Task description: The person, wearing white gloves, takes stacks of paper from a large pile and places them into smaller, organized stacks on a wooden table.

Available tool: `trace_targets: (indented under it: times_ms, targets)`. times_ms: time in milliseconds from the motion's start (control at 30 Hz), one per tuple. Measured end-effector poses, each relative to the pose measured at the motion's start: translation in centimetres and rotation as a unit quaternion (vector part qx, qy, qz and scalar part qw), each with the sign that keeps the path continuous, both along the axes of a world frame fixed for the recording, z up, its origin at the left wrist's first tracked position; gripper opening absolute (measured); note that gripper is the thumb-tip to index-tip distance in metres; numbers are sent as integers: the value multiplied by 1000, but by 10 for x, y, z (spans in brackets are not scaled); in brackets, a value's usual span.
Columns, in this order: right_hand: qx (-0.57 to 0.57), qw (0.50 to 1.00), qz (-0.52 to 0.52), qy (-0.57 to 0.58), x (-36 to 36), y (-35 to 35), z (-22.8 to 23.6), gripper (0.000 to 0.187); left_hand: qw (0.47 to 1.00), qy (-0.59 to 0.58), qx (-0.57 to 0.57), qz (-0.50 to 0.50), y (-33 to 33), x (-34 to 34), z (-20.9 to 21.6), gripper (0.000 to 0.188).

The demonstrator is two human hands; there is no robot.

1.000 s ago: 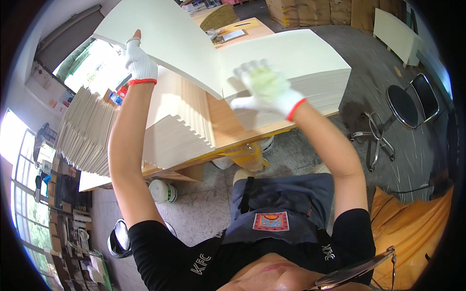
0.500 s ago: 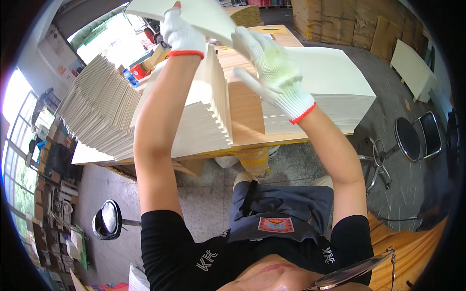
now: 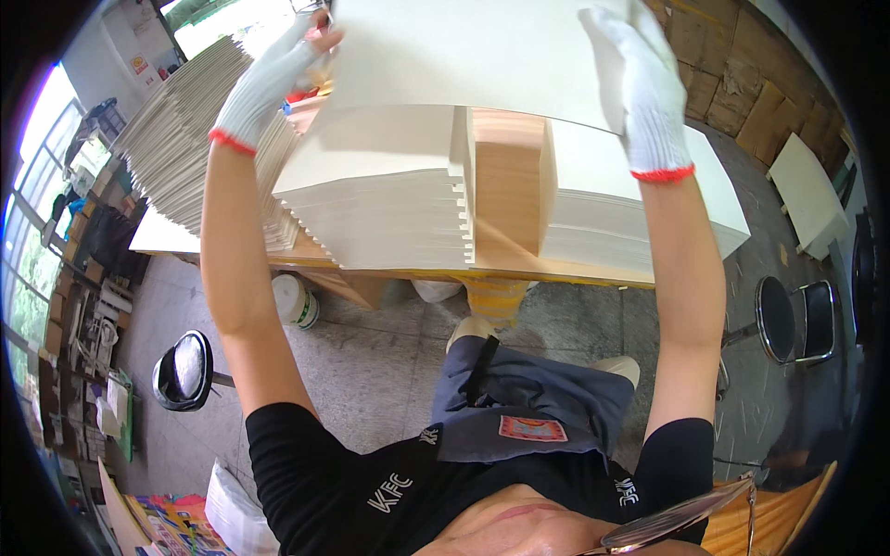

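A large white sheet of card (image 3: 473, 56) is held up over the table between my two hands, its top cut off by the frame. My left hand (image 3: 269, 88), in a white glove with bare fingertips, is closed at the sheet's left edge. Gloved too, my right hand (image 3: 649, 97) grips the right edge, with the thumb over its face. Below the sheet stands a middle stack of white sheets (image 3: 389, 218) with a stepped right side. Another white stack (image 3: 598, 222) lies to its right, partly hidden by the sheet and my right arm.
A wooden table (image 3: 510, 204) bears the stacks, with a tall uneven stack (image 3: 185, 139) at left. Underneath is a white bucket (image 3: 295, 301). Stools (image 3: 184, 371) and a black chair (image 3: 816, 320) flank me. Cardboard (image 3: 742, 83) lines the back right.
The sheet has swung from a slant at upper left to a level position over the stacks. My hands have spread apart, and my right hand has moved right onto its edge.
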State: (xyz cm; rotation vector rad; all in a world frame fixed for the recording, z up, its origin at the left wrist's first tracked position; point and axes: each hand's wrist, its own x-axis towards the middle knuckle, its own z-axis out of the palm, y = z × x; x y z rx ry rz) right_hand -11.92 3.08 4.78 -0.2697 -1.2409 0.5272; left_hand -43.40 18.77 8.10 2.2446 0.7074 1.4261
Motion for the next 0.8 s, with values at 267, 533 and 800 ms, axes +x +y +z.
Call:
trace_targets:
  times_ms: [267, 533, 800]
  targets:
    - [-307, 942, -114, -80, -40, 125, -57, 41, 987, -17, -146, 70, 33, -78, -50, 55]
    - [-381, 663, -367, -530, -52, 82, -76, 70, 904, 326, -141, 241, 0, -106, -78, 41]
    - [-190, 671, -349, -626, -83, 22, -82, 54, 939, 285, -133, 137, 1, -124, -102, 49]
